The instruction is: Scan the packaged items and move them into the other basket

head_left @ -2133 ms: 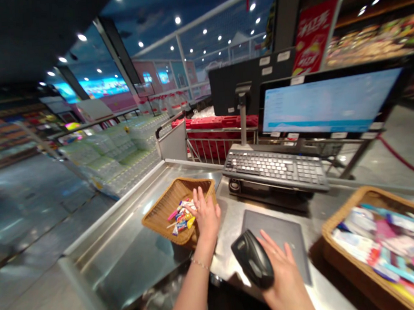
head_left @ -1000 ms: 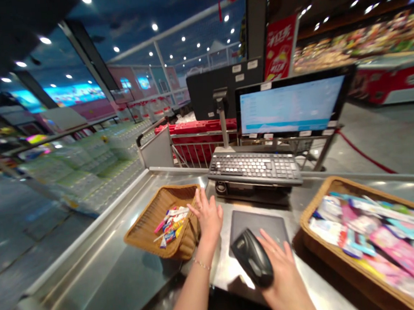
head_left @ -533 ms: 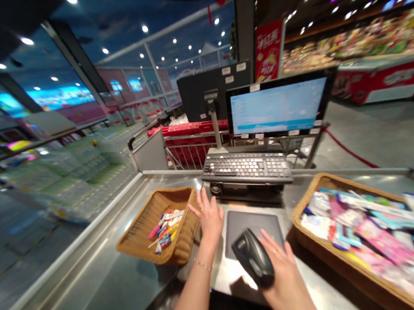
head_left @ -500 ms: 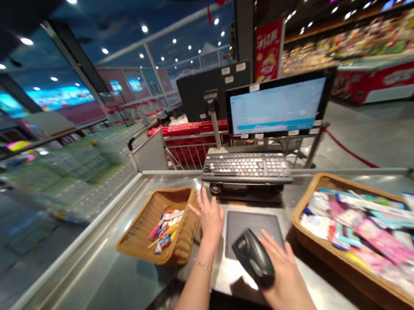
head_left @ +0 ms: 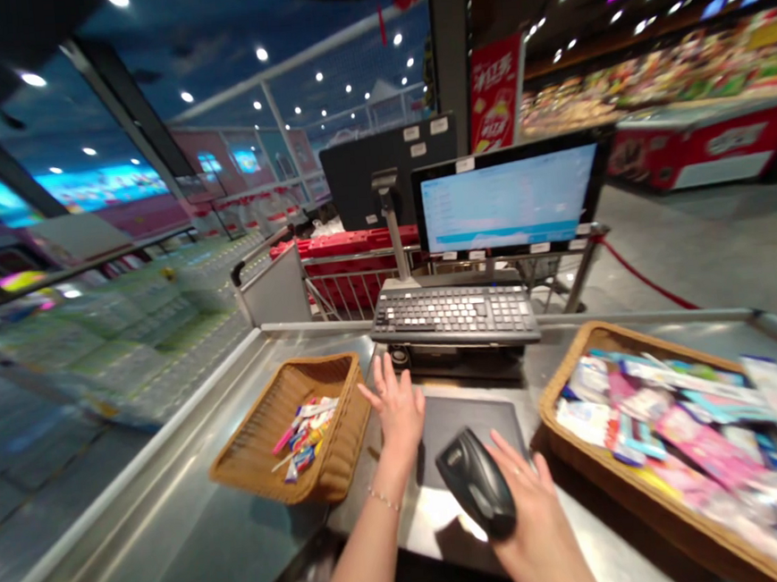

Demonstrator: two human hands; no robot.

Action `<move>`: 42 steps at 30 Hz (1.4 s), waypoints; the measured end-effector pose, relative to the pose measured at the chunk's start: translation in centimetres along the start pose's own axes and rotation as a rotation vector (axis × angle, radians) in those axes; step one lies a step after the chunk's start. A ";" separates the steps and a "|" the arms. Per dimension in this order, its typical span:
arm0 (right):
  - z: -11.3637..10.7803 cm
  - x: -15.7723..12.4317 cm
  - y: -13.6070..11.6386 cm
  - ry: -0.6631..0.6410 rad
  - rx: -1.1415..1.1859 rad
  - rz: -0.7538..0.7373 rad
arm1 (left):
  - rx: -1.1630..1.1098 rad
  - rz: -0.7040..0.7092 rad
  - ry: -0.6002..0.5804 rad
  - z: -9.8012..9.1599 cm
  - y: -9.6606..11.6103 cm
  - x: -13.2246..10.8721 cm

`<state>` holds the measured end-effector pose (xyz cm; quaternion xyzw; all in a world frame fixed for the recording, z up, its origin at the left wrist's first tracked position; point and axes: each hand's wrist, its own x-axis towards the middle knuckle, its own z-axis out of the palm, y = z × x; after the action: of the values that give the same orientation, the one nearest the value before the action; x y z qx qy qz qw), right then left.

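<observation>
In my right hand [head_left: 537, 512] is a black handheld barcode scanner [head_left: 477, 481], its head tilted up and to the left. The fingers of that hand show partly stretched along the scanner's right side, while the grip below is hidden. My left hand [head_left: 398, 411] holds nothing; its fingers are spread above the counter, between the left wicker basket [head_left: 231, 465] and a dark grey pad [head_left: 498, 412]. Behind the hands stands a black keyboard [head_left: 454, 313] on a raised support. Small wrapped sweets [head_left: 309, 432] lie in the left basket.
A larger wicker basket [head_left: 554, 386] full of colourful packets [head_left: 696, 437] stands at right. Beyond the keyboard are a lit monitor [head_left: 509, 201] and a dark screen back [head_left: 353, 186]. A raised rim [head_left: 170, 420] borders the metal counter; a trolley [head_left: 339, 295] stands behind it.
The baskets, keyboard and monitor have shifted slightly left in the picture as the camera turned. My hands keep nearly the same pose, with the scanner still in the right one.
</observation>
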<state>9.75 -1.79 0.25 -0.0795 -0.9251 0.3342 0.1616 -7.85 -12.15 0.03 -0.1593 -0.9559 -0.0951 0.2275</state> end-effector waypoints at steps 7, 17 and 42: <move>-0.6 -0.1 0.6 0.024 -0.010 -0.004 | -0.019 0.028 0.007 0.6 0.9 0.2; -1.4 -0.4 1.1 0.041 -0.051 0.020 | -0.049 0.052 -0.012 0.6 3.0 0.4; -2.4 -0.7 3.2 -0.015 -0.034 0.107 | -0.104 0.168 0.013 1.0 6.4 0.3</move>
<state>11.42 1.92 -0.29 -0.1290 -0.9264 0.3271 0.1352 -6.30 -5.87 0.03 -0.2500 -0.9315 -0.1261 0.2323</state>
